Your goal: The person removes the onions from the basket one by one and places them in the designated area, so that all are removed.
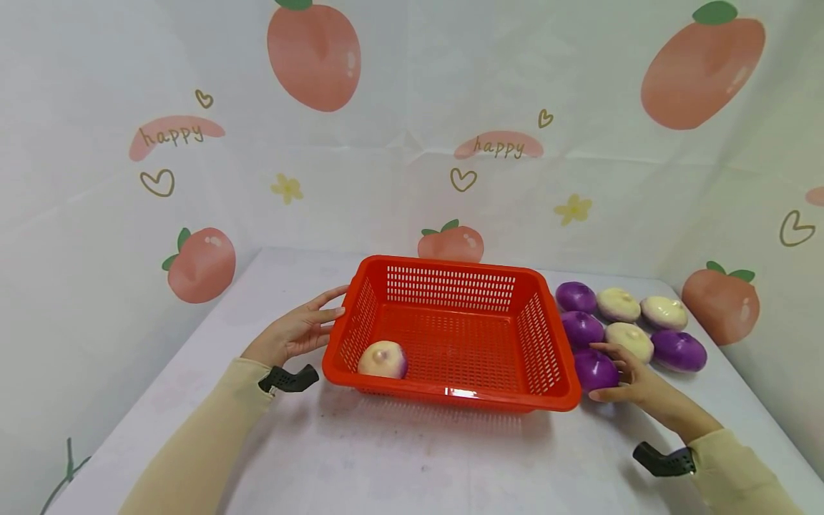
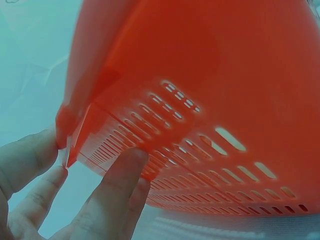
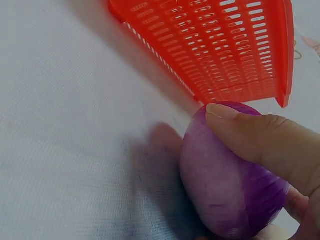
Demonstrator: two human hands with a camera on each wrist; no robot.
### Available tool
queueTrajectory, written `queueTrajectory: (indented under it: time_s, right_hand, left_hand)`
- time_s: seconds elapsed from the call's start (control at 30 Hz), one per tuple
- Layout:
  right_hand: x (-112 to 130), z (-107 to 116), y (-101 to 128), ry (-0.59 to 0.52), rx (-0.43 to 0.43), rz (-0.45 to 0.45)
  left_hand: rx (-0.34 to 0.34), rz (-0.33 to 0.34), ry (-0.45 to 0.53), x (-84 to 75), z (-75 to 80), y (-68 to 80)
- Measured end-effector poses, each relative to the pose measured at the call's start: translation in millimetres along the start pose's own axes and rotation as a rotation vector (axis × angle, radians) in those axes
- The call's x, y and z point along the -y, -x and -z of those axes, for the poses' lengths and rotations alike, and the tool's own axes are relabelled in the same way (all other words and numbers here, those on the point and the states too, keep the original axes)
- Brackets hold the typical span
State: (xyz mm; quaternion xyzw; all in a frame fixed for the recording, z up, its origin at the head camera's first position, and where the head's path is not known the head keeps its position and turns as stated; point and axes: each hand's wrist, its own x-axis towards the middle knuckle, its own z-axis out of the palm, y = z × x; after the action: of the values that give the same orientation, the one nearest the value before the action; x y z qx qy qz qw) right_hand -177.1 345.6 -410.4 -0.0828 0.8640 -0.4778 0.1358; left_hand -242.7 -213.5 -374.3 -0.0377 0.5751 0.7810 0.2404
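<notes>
Two hands [image 1: 292, 332] [image 1: 634, 383] — one basket [image 1: 450, 272], eight onions [image 1: 595, 368].

Orange-red slotted basket [image 1: 450, 325]; purple onion [image 1: 595, 368] (glossy); peach-printed white backdrop [image 1: 412, 143].

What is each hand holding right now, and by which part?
The right hand grips the nearest purple onion around its sides. The left hand holds nothing; its fingers touch the orange basket wall.

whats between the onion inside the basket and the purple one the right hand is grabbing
The red basket's perforated right wall and bare basket floor. The head view shows the pale onion at the basket's near-left corner, and the purple onion under the right hand just outside that wall.
</notes>
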Motion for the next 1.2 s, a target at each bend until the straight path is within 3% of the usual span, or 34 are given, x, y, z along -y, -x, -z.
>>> queueTrajectory:
  time_s: [1.2]
  right_hand:
    - [-0.4,2.0,-0.5,-0.049,0.032,-0.028]
  left_hand:
    - [0.029,-0.003,0.021,0.9,1.3,0.4]
